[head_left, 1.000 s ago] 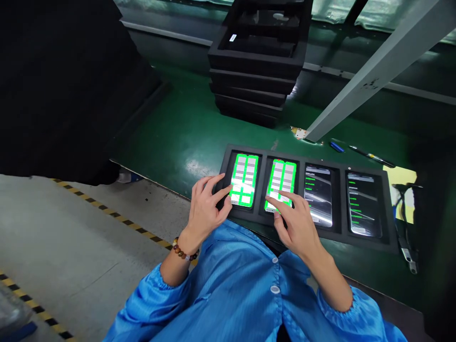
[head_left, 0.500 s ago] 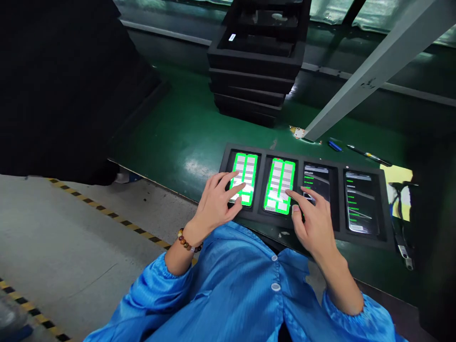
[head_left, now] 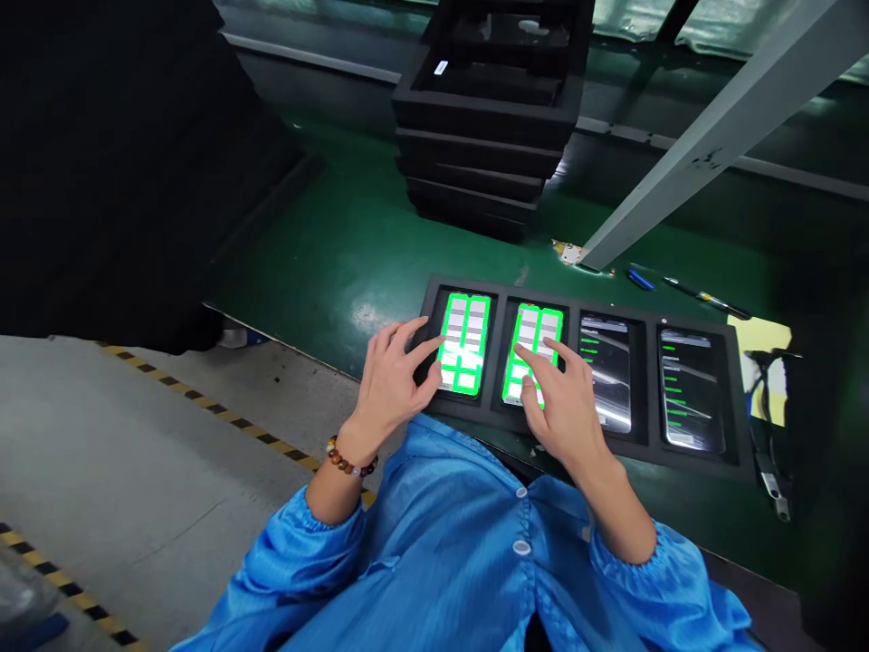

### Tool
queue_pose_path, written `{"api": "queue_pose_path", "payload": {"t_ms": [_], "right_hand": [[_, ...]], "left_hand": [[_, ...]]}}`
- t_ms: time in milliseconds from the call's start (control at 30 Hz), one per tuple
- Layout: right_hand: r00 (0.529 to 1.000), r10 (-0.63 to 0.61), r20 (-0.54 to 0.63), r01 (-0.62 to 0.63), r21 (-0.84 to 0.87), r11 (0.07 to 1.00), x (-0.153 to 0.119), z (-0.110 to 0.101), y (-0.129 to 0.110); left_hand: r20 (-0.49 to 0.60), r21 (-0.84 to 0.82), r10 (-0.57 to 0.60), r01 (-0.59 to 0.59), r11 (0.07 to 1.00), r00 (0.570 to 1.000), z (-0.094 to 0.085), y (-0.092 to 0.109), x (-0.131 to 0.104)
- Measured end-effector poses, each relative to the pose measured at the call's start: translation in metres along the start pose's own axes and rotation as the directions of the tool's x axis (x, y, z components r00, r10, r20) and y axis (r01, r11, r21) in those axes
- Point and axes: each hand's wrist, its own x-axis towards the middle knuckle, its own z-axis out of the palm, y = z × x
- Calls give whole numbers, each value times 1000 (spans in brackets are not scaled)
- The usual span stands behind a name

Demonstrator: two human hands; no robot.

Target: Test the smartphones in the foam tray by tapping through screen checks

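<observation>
My left hand point(head_left: 392, 378) is spread at the leftmost phone point(head_left: 468, 337), my right hand point(head_left: 565, 405) spread over the second phone point(head_left: 538, 321), tray point(head_left: 498, 340) along the near edge of the bench point(head_left: 339, 272).

A black tray point(head_left: 497, 346) along the near edge of the desk point(head_left: 326, 249) holds four phones point(head_left: 692, 389). The left hand point(head_left: 390, 385) is spread beside the leftmost phone point(head_left: 468, 335), the right hand point(head_left: 562, 407) over the second phone point(head_left: 539, 328); fingertip contact is hard to judge. Stacked trays point(head_left: 475, 149) stand towards the far edge.
</observation>
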Motion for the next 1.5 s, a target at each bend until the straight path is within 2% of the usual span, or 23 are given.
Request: {"api": "queue_pose_path", "payload": {"t_ms": [100, 300, 400, 467, 600, 700, 833, 933, 1033, 1133, 1300, 1400, 1500], "right_hand": [[1000, 24, -15, -24, -14, 1000, -1, -2, 3], [988, 130, -84, -140, -120, 983, -18, -19, 14], [986, 142, -92, -153, -129, 980, -18, -20, 13], [989, 126, -70, -133, -97, 986, -12, -16, 11], [999, 39, -21, -39, -21, 999, 5, -1, 5], [1000, -7, -7, 7, -12, 1000, 14, 3, 3], [1000, 9, -9, -10, -91, 996, 9, -7, 10], [997, 65, -36, -70, -163, 984, -2, -19, 18], [993, 105, -59, -115, -193, 975, -9, -24, 23], [994, 92, -52, -99, -161, 982, -5, -20, 23], [1000, -1, -11, 0, -106, 994, 24, 0, 16], [999, -35, -5, 34, -120, 992, 36, 7, 13], [1000, 9, -23, -13, -155, 988, 33, 3, 17]], "left_hand": [[7, -16, 20, -20, 1000, 1000, 2, 4, 4], [85, -81, 155, -148, 986, 984, 13, 25, 20], [86, -83, 177, -170, 982, 980, 13, 25, 23], [65, -67, 138, -134, 989, 988, 11, 19, 21], [-5, -2, -24, 24, 1000, 1000, 5, 3, 15], [-15, 15, -50, 50, 999, 999, 4, 0, 15], [26, -13, 39, -39, 999, 999, 10, 15, 24], [52, -36, 120, -118, 992, 991, 16, 29, 33], [54, -46, 153, -151, 988, 987, 19, 35, 37], [39, -32, 103, -101, 994, 994, 17, 27, 35], [-57, 54, -78, 81, 995, 995, 15, 4, 30], [-77, 66, -97, 102, 993, 992, 16, 0, 34], [-78, 62, -68, 73, 995, 995, 18, 4, 41]]}}
